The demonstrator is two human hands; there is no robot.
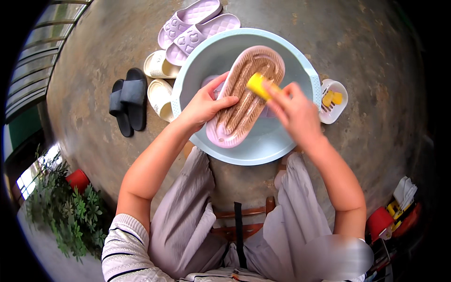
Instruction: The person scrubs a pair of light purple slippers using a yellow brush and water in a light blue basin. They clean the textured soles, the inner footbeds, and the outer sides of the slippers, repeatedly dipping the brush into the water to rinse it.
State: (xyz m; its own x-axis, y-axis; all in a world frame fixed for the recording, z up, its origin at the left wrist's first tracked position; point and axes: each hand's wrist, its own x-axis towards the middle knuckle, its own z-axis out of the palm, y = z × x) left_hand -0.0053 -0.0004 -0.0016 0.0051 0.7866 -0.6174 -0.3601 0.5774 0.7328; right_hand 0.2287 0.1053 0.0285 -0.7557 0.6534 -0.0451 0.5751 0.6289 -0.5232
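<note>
My left hand [203, 109] grips a pink slipper [227, 133] by its left edge, thumb on the sole. The slipper is tilted above the light-blue basin [188, 70], its grooved sole turned up and covered in brown dirt. In my right hand [297, 113] is a small yellow block [257, 85], pinched between the fingers and resting against the sole. Motion blurs that hand, and I cannot make out whether the block is soap or a scrubber. Part of another pale purple thing shows in the basin behind the slipper.
Lilac slippers [202, 30], cream slippers [160, 99] and black slippers [134, 99] lie left of the basin on the concrete floor. At its right sits a white dish [339, 113] with yellow pieces. Leafy plants [70, 211] stand lower left; a red container [379, 223] lower right.
</note>
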